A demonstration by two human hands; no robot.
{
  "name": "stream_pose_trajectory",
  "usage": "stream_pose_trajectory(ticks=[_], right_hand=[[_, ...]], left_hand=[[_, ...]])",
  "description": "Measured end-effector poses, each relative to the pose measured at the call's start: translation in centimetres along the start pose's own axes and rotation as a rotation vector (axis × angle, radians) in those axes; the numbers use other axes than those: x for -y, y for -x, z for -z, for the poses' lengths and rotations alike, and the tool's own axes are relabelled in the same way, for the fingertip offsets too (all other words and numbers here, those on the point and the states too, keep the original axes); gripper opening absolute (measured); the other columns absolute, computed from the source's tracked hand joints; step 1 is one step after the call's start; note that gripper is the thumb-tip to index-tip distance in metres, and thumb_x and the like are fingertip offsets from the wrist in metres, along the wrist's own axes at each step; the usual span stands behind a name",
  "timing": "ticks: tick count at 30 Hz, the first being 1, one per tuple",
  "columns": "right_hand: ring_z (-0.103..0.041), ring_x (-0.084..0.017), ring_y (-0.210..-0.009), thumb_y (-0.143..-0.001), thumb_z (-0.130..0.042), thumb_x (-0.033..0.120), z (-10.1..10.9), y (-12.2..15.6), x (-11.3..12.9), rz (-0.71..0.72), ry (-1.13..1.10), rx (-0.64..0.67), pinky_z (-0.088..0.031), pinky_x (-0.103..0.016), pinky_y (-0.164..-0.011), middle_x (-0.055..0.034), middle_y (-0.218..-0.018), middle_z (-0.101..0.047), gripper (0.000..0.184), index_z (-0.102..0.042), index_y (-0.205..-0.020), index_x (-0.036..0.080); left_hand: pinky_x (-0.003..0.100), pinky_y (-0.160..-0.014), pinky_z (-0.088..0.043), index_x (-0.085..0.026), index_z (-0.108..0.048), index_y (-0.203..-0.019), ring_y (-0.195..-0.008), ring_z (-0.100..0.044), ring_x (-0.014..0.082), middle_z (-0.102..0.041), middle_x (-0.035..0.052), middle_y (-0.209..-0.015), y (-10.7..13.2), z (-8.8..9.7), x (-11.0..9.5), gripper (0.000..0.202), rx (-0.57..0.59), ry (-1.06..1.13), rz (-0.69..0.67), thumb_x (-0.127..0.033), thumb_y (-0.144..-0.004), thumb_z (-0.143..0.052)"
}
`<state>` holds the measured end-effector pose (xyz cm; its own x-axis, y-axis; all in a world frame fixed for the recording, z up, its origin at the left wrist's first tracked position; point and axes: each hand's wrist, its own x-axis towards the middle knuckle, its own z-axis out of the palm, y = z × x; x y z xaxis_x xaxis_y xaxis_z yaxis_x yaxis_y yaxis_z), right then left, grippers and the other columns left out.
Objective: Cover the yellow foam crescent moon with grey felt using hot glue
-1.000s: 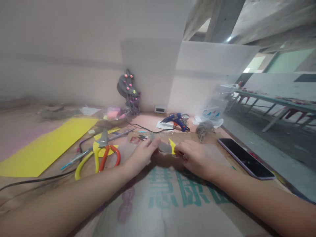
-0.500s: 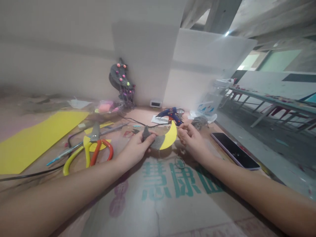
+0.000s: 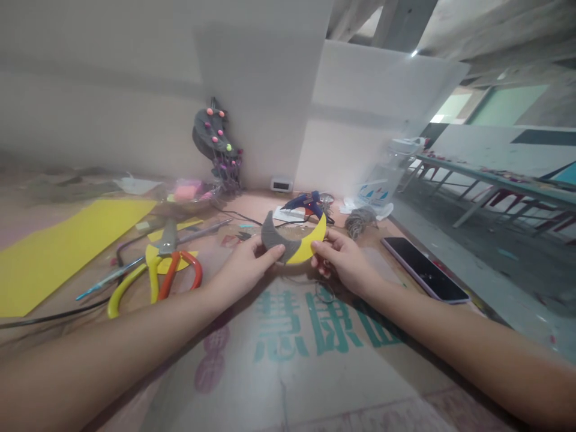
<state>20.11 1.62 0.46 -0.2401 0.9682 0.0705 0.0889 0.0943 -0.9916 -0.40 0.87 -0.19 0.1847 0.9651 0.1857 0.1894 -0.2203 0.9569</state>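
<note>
A crescent moon cutout (image 3: pixel 310 243) is held up between my two hands, its points turned upward. Grey yarn covers its left part, while the right part is bare yellow. My left hand (image 3: pixel 256 258) is closed on the grey side, thumb in front. On the yellow side, my right hand (image 3: pixel 339 255) pinches the edge with thumb and fingers. A thin grey strand (image 3: pixel 324 292) hangs in a loop below the right hand. Behind the crescent lie a blue glue gun (image 3: pixel 308 201) and a bundle of grey yarn (image 3: pixel 360 222).
Scissors with yellow and red handles (image 3: pixel 168 252), a pen (image 3: pixel 108 277) and a yellow sheet (image 3: pixel 67 258) lie at left. A phone (image 3: pixel 425 270) rests at right. Against the back panel stands a grey crescent with coloured beads (image 3: pixel 209 132), near a small display (image 3: pixel 281 185).
My right hand has come in from beside the crescent and now grips its yellow side. The crescent has turned to face me, showing more of the grey part.
</note>
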Motion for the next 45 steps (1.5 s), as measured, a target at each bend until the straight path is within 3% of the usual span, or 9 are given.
stream_pose_trajectory(ticks=[10,13,19,29,34,38,42,45], right_hand=[[-0.039,-0.006,-0.05,-0.07,-0.073,0.041,-0.4,-0.4,-0.1,0.012,0.005,-0.038,-0.031,-0.02,-0.046,0.0021,-0.071,-0.06,0.034,-0.064,-0.09,0.016],[-0.037,-0.006,-0.049,-0.068,-0.074,0.041,-0.3,-0.2,0.0,-0.038,-0.005,-0.039,-0.029,-0.021,-0.047,0.0022,-0.067,-0.058,0.033,-0.065,-0.083,0.014],[-0.049,-0.011,-0.061,-0.067,-0.072,0.04,-0.4,-0.2,0.0,-0.045,0.056,-0.041,-0.037,-0.023,-0.055,-0.0017,-0.076,-0.063,0.032,-0.065,-0.085,0.014],[-0.031,-0.006,-0.043,-0.066,-0.065,0.025,-0.3,0.0,-0.7,-0.021,-0.131,0.035,-0.023,-0.02,-0.041,0.0081,-0.051,-0.043,0.016,-0.054,-0.075,0.018],[-0.03,-0.007,-0.041,-0.077,-0.062,0.046,0.0,-0.3,-1.0,-0.025,-0.13,0.077,-0.02,-0.021,-0.04,0.0077,-0.049,-0.041,0.029,-0.051,-0.075,0.019],[-0.031,-0.006,-0.043,-0.071,-0.069,0.056,-0.2,-0.5,-0.9,-0.006,0.016,0.04,-0.021,-0.021,-0.041,0.0074,-0.048,-0.041,0.043,-0.05,-0.069,0.017],[-0.031,-0.005,-0.042,-0.068,-0.072,0.049,-0.4,-0.2,-0.6,-0.034,-0.008,0.043,-0.021,-0.02,-0.041,0.0082,-0.05,-0.04,0.039,-0.049,-0.069,0.018],[-0.032,-0.005,-0.041,-0.069,-0.069,0.034,-0.7,0.0,-0.6,-0.053,-0.1,0.066,-0.024,-0.02,-0.041,0.0091,-0.048,-0.04,0.027,-0.046,-0.068,0.019]], left_hand=[[0.027,-0.068,-0.046,-0.017,-0.065,-0.096,-0.08,-0.063,0.0189,-0.071,0.0025,-0.09,1.1,-0.1,-0.7,0.024,0.033,-0.123,-0.072,-0.036,-0.084,-0.059],[0.026,-0.067,-0.046,-0.018,-0.065,-0.097,-0.08,-0.062,0.0189,-0.071,0.0024,-0.091,1.1,-0.1,-0.8,0.024,0.033,-0.143,-0.092,-0.036,-0.084,-0.059],[0.027,-0.063,-0.045,-0.018,-0.067,-0.095,-0.074,-0.062,0.0185,-0.07,0.0021,-0.086,1.0,0.0,-0.4,0.024,0.035,-0.169,-0.087,-0.039,-0.084,-0.059],[0.024,-0.054,-0.04,-0.017,-0.066,-0.095,-0.063,-0.057,0.0148,-0.069,0.0013,-0.083,0.6,0.0,-0.2,0.025,0.012,-0.165,-0.05,-0.039,-0.084,-0.059],[0.025,-0.058,-0.042,-0.017,-0.066,-0.092,-0.069,-0.059,0.0164,-0.07,0.0018,-0.085,0.7,0.1,-0.1,0.025,0.003,-0.163,-0.056,-0.04,-0.084,-0.058],[0.026,-0.063,-0.044,-0.017,-0.066,-0.093,-0.073,-0.06,0.0176,-0.069,0.0021,-0.085,0.8,0.0,-0.3,0.025,0.016,-0.167,-0.074,-0.039,-0.084,-0.059],[0.026,-0.062,-0.043,-0.017,-0.066,-0.091,-0.072,-0.06,0.0174,-0.069,0.0016,-0.083,0.7,0.0,-0.5,0.022,0.017,-0.161,-0.069,-0.037,-0.084,-0.059],[0.025,-0.06,-0.042,-0.017,-0.066,-0.091,-0.068,-0.059,0.0158,-0.069,0.0007,-0.081,0.6,0.1,-0.4,0.022,0.016,-0.137,-0.06,-0.037,-0.085,-0.058]])
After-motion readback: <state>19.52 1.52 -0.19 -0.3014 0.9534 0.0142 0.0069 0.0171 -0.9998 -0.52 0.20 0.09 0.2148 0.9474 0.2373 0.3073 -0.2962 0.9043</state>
